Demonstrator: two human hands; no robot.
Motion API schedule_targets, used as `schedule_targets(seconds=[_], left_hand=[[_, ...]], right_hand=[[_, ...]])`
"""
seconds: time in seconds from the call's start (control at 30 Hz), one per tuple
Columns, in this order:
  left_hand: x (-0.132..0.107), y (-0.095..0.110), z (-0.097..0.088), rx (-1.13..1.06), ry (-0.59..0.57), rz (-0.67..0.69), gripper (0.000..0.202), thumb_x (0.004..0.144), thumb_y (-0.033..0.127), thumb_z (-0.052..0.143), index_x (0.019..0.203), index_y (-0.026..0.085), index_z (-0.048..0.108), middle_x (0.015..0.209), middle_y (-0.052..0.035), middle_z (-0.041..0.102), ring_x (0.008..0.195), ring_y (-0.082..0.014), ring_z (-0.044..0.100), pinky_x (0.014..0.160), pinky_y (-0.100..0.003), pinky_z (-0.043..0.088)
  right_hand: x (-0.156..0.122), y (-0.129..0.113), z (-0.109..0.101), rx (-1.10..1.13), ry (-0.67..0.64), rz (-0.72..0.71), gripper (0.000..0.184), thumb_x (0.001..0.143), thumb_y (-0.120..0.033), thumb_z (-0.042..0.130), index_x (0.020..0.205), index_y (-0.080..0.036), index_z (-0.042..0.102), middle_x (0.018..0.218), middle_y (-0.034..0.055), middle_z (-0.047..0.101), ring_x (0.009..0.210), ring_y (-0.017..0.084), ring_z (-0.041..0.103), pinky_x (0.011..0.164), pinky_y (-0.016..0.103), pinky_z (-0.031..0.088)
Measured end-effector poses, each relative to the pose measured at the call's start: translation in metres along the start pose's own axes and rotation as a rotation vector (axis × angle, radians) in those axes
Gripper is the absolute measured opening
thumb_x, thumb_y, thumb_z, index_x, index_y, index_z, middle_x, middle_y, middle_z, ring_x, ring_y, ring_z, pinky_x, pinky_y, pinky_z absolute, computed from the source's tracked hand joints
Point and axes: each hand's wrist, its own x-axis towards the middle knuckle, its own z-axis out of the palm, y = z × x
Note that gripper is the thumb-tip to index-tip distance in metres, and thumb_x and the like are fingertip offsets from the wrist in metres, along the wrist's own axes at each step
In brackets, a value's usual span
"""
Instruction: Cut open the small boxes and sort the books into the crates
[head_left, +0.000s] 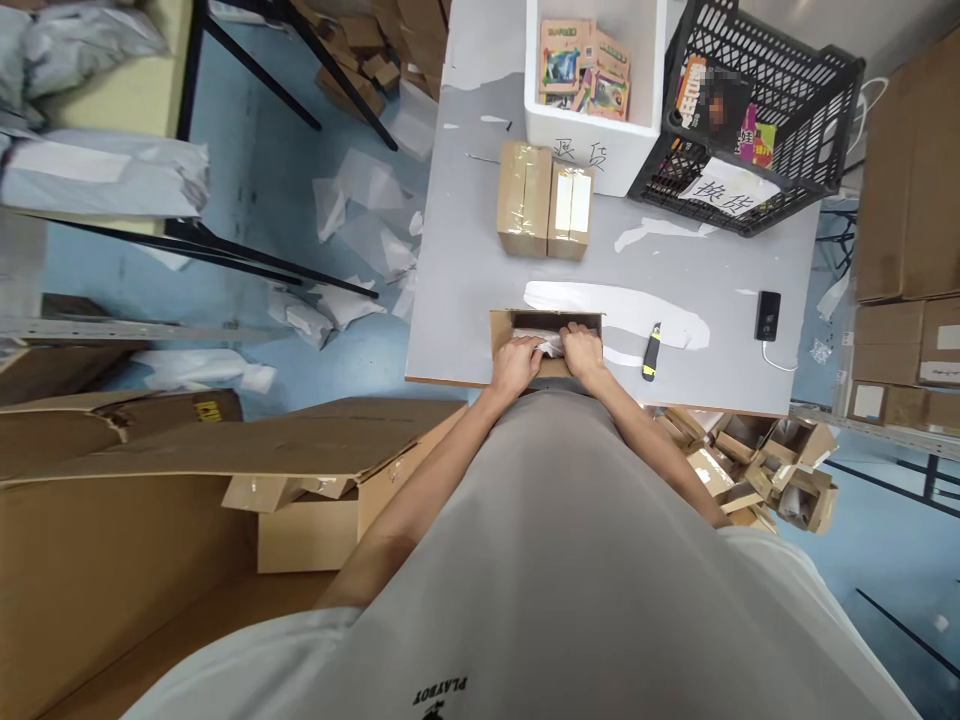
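A small open cardboard box (504, 322) sits at the near edge of the grey table (465, 250). Both my hands are inside it. My left hand (516, 364) and my right hand (583, 352) have their fingers curled on white wrapping (550, 343) in the box. What lies under the wrapping is hidden.
Two taped cardboard boxes (544, 198) stand mid-table. Behind them are a white foam bin (600, 150) of colourful packs and a black plastic crate (780, 110). A yellow utility knife (652, 351) and a black phone (768, 315) lie to the right. Cardboard and torn wrapping litter the floor.
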Motion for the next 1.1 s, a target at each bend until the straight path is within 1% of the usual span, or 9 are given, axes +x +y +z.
schedule_targets(seconds=[0.27,0.4,0.5,0.63,0.73,0.83,0.9,1.0,1.1], left_hand=[[-0.030,0.040,-0.059,-0.329,0.404,0.141,0.029,0.104,0.022,0.060,0.119,0.025,0.085,0.117,-0.0073,0.086,0.115,-0.0264,0.078,0.109,-0.039,0.060],[-0.026,0.053,-0.097,-0.594,0.648,0.097,0.017,0.099,0.033,0.071,0.109,0.024,0.082,0.107,-0.0045,0.084,0.102,-0.0229,0.077,0.096,-0.034,0.062],[-0.006,0.046,-0.119,-0.821,0.772,-0.020,0.018,0.092,0.038,0.079,0.098,0.022,0.076,0.092,-0.0022,0.079,0.086,-0.0176,0.073,0.080,-0.026,0.060],[0.027,0.021,-0.132,-1.062,0.812,-0.159,0.025,0.084,0.042,0.081,0.084,0.022,0.065,0.073,0.0027,0.065,0.062,-0.0115,0.057,0.053,-0.020,0.045],[0.040,0.001,-0.131,-1.143,0.694,-0.234,0.027,0.079,0.042,0.080,0.080,0.023,0.061,0.071,0.0020,0.064,0.059,-0.0121,0.054,0.046,-0.019,0.038],[0.036,-0.003,-0.129,-0.911,0.582,-0.246,0.023,0.079,0.037,0.081,0.084,0.023,0.063,0.080,-0.0037,0.071,0.074,-0.0201,0.069,0.059,-0.027,0.057],[0.022,0.007,-0.131,-0.581,0.651,-0.176,0.020,0.080,0.028,0.080,0.098,0.022,0.071,0.105,-0.0124,0.080,0.107,-0.0307,0.078,0.091,-0.042,0.068],[-0.007,0.041,-0.135,-0.293,0.830,0.045,0.050,0.089,0.017,0.066,0.138,0.018,0.074,0.154,-0.0203,0.071,0.150,-0.0363,0.064,0.132,-0.058,0.048],[-0.028,0.082,-0.132,-0.594,0.553,0.265,0.042,0.104,0.030,0.061,0.142,0.021,0.075,0.141,-0.0139,0.081,0.132,-0.0292,0.077,0.118,-0.049,0.062]], right_hand=[[-0.063,0.020,-0.050,0.375,0.330,-0.003,0.029,0.112,-0.033,0.061,0.133,-0.020,0.075,0.134,0.0155,0.075,0.122,0.033,0.069,0.098,0.038,0.057],[-0.083,0.045,-0.064,0.936,0.485,0.095,0.033,0.096,-0.055,0.080,0.107,-0.024,0.078,0.087,0.0011,0.070,0.075,0.021,0.062,0.069,0.030,0.051],[-0.091,0.059,-0.068,1.411,0.494,0.093,0.046,0.084,-0.065,0.090,0.099,-0.024,0.075,0.075,-0.0045,0.062,0.061,0.013,0.047,0.053,0.024,0.037],[-0.100,0.073,-0.068,1.695,0.501,0.093,0.055,0.071,-0.067,0.100,0.088,-0.025,0.070,0.064,-0.0094,0.048,0.053,0.008,0.029,0.046,0.022,0.023],[-0.106,0.081,-0.062,1.762,0.499,0.121,0.058,0.068,-0.068,0.102,0.081,-0.027,0.063,0.057,-0.0126,0.035,0.051,0.008,0.022,0.043,0.022,0.023],[-0.112,0.087,-0.053,1.834,0.471,0.142,0.063,0.065,-0.068,0.103,0.080,-0.028,0.058,0.055,-0.0145,0.031,0.048,0.007,0.021,0.041,0.021,0.023],[-0.114,0.089,-0.048,1.883,0.454,0.132,0.066,0.065,-0.069,0.104,0.079,-0.028,0.053,0.054,-0.0151,0.031,0.046,0.006,0.023,0.040,0.019,0.024],[-0.115,0.088,-0.045,1.924,0.462,0.107,0.069,0.069,-0.069,0.103,0.077,-0.028,0.047,0.053,-0.0155,0.029,0.044,0.006,0.025,0.040,0.018,0.027],[-0.114,0.084,-0.047,1.928,0.477,0.099,0.066,0.069,-0.067,0.103,0.078,-0.028,0.050,0.053,-0.0155,0.030,0.044,0.006,0.025,0.040,0.018,0.026]])
